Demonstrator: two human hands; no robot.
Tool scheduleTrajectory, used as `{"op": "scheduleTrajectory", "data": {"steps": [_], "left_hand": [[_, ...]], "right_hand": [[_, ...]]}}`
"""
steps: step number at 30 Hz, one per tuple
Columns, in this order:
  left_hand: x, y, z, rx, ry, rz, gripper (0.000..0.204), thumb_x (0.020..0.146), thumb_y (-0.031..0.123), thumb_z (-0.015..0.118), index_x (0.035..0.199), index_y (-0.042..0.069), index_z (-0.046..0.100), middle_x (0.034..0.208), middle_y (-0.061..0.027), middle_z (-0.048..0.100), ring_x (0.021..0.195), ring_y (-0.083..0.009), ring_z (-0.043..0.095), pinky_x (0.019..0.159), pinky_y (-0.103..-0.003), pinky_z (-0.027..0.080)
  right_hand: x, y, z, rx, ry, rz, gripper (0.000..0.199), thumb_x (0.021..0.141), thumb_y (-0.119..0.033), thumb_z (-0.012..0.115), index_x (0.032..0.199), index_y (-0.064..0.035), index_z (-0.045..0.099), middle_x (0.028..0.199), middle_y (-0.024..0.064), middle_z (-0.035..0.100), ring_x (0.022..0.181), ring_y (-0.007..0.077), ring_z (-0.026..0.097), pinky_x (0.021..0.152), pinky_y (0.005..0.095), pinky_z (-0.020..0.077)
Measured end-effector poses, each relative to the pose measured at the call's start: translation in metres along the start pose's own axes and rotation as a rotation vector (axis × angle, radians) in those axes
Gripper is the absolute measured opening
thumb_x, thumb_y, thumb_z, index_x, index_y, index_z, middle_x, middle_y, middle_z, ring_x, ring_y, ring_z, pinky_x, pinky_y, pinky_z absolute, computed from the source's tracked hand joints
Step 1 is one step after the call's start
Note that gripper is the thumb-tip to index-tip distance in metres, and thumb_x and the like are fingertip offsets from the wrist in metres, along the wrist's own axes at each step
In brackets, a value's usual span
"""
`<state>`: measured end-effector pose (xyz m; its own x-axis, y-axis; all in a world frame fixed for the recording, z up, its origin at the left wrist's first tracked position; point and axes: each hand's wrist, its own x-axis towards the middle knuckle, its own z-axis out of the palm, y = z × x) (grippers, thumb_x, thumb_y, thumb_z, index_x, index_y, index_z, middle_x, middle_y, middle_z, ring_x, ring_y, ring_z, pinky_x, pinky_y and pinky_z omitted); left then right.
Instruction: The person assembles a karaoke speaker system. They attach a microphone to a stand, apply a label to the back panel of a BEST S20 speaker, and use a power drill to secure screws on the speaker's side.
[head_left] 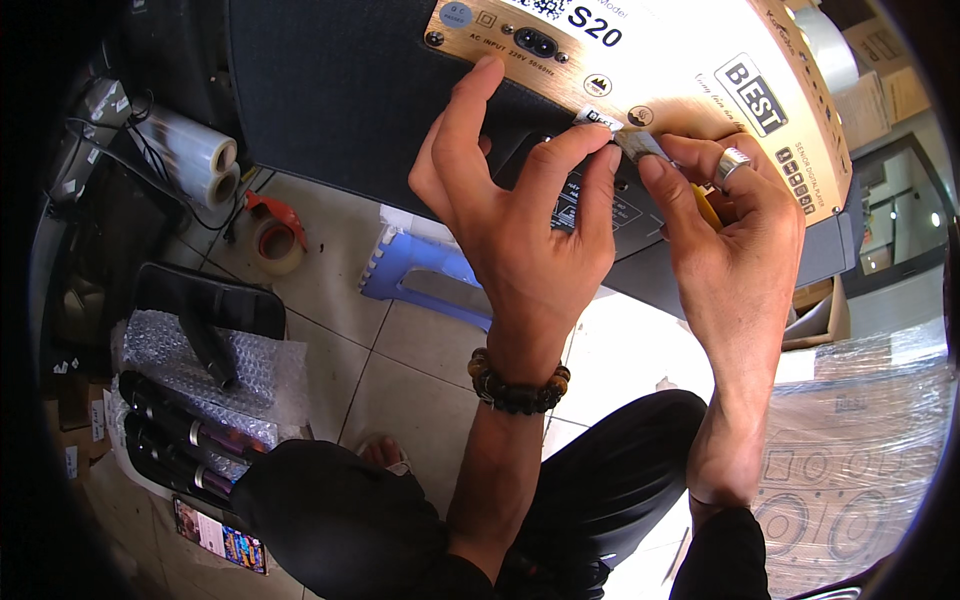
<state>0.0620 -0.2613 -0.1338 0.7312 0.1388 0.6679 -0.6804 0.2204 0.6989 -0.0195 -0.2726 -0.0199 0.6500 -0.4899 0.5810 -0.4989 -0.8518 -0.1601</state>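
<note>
Small white label (598, 117) between hands

Left hand (520, 215): pinching a small sticker (598, 118) against the speaker's gold panel (690, 60).
Right hand (735, 235): gripping the sticker's backing strip (640, 145).

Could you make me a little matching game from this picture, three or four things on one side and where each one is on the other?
Things:
1. small white sticker strip
2. dark wooden bead bracelet
3. silver metal ring
4. blue plastic stool

Places:
A. on a finger of the right hand
B. lying tipped over on the tiled floor
C. pinched between the fingertips of both hands at the gold-coloured speaker panel
D. around the wrist of the left hand

Pairs: 1-C, 2-D, 3-A, 4-B
</note>
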Motion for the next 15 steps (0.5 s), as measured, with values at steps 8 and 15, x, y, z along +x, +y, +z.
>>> {"op": "scheduleTrajectory", "data": {"steps": [8,15], "left_hand": [[0.0011,-0.0056,0.0013,0.052,0.015,0.092,0.021,0.075,0.016,0.083,0.094,0.021,0.076,0.138,-0.0074,0.052,0.117,-0.0264,0.044,0.083,-0.037,0.043],[0.003,-0.0072,0.0035,0.064,0.011,0.164,0.017,0.077,0.018,0.081,0.093,0.02,0.075,0.137,-0.0082,0.053,0.119,-0.0285,0.044,0.086,-0.037,0.042]], "right_hand": [[0.0002,0.0003,-0.0011,-0.008,-0.001,-0.007,0.017,0.087,-0.004,0.071,0.101,0.0065,0.072,0.087,0.0059,0.067,0.077,0.0122,0.066,0.072,0.0257,0.0534],[0.0002,0.0037,-0.0043,-0.013,0.017,-0.052,0.019,0.087,-0.004,0.071,0.101,0.0077,0.071,0.085,0.006,0.064,0.073,0.011,0.063,0.069,0.025,0.0516]]}}
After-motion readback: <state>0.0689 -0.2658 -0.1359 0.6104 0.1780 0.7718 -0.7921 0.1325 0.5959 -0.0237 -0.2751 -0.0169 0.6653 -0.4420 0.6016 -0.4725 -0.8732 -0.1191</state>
